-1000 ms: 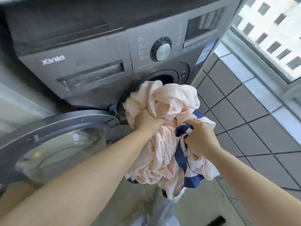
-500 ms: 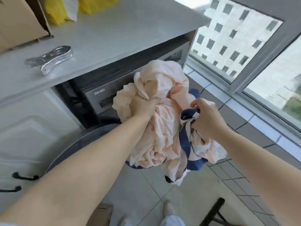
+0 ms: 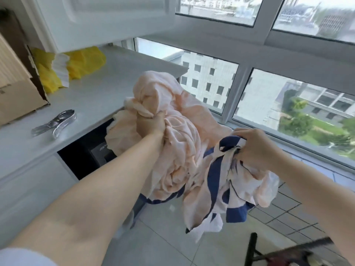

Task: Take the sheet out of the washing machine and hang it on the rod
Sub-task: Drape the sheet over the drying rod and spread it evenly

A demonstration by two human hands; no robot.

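A bunched peach sheet (image 3: 178, 150) with navy blue trim hangs in the air in front of me, at about counter height. My left hand (image 3: 151, 124) is clenched on a twisted fold near the top of the bundle. My right hand (image 3: 251, 144) grips a navy-edged part on the right side. The dark washing machine (image 3: 99, 150) sits under the white countertop, mostly hidden behind the sheet and my left arm. No rod is in view.
The white countertop (image 3: 107, 89) carries a metal clip (image 3: 55, 124), a cardboard box (image 3: 17, 89) and yellow bags (image 3: 80, 64). Large windows (image 3: 269, 104) line the right side. A black stand (image 3: 253, 248) sits low at the right on the tiled floor.
The sheet has come fully out of the drum and risen to counter height. My view has lifted from the machine door toward the counter and windows. Both hands kept their hold.
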